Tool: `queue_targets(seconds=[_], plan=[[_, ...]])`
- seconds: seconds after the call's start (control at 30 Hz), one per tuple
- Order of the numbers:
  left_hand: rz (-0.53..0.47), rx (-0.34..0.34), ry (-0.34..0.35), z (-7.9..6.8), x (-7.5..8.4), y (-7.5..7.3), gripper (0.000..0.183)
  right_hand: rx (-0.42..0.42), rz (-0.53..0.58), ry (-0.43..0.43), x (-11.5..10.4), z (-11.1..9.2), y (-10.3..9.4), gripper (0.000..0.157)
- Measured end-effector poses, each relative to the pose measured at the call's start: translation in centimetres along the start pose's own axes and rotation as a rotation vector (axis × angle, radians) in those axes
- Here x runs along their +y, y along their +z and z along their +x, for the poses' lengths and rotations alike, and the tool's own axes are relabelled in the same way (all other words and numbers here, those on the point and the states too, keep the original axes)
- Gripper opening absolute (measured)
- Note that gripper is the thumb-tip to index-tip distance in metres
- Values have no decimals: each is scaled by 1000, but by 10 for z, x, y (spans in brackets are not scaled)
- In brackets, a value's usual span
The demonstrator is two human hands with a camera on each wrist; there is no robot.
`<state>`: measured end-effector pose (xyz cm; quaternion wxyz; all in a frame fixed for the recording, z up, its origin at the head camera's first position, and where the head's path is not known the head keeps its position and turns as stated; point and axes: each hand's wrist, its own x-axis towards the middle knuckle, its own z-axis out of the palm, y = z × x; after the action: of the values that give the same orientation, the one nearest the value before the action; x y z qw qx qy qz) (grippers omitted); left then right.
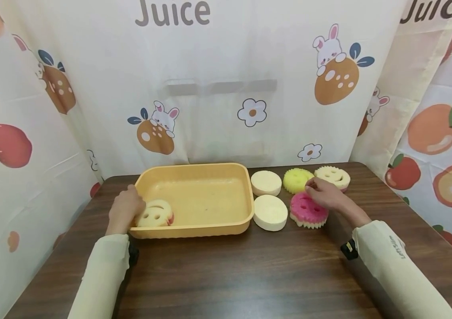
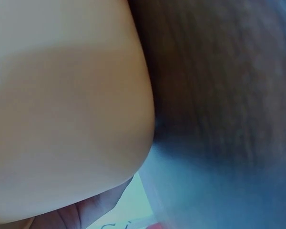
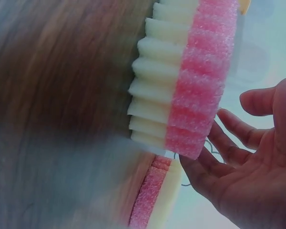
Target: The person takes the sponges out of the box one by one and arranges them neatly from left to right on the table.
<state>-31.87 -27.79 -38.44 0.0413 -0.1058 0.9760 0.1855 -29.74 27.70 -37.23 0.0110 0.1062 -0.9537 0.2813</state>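
Observation:
My left hand (image 1: 125,208) grips the left rim of a yellow tray (image 1: 210,230). In the left wrist view the tray's wall (image 2: 71,129) hides most of that hand. A cream smiley sponge (image 1: 152,212) with a pink underside lies inside, against the tray's near left corner. My right hand (image 1: 325,193) hovers over a pink smiley sponge (image 1: 307,208) with a scalloped edge and cream underside. In the right wrist view its thumb (image 3: 257,102) stands apart from the sponge, while loosely bent fingers (image 3: 200,176) are right at the sponge's edge.
Two plain cream round sponges, a far one (image 1: 266,181) and a near one (image 1: 270,213), sit beside the tray's right wall. Behind the pink sponge lie a yellow smiley sponge (image 1: 295,179) and a cream one (image 1: 333,176). A printed curtain (image 1: 218,57) borders the brown table (image 1: 226,274).

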Motion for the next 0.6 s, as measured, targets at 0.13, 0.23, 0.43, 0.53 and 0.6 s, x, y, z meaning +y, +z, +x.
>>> queue_targets(seconds=[0.13, 0.23, 0.43, 0.53, 0.6], plan=[[2, -6, -6, 0, 0, -1, 51, 1, -6, 21, -4, 3, -2, 36], [1, -3, -9, -1, 0, -1, 50, 9, -5, 32, -10, 5, -4, 39], [-5, -15, -6, -2, -1, -1, 55, 23, 7, 28, -23, 12, -6, 40], [1, -14, 1, -3, 0, -2, 57, 17, 19, 38, -29, 14, -6, 41], [3, -10, 8, -2, 0, -1, 58, 17, 24, 41, -32, 16, -5, 41]])
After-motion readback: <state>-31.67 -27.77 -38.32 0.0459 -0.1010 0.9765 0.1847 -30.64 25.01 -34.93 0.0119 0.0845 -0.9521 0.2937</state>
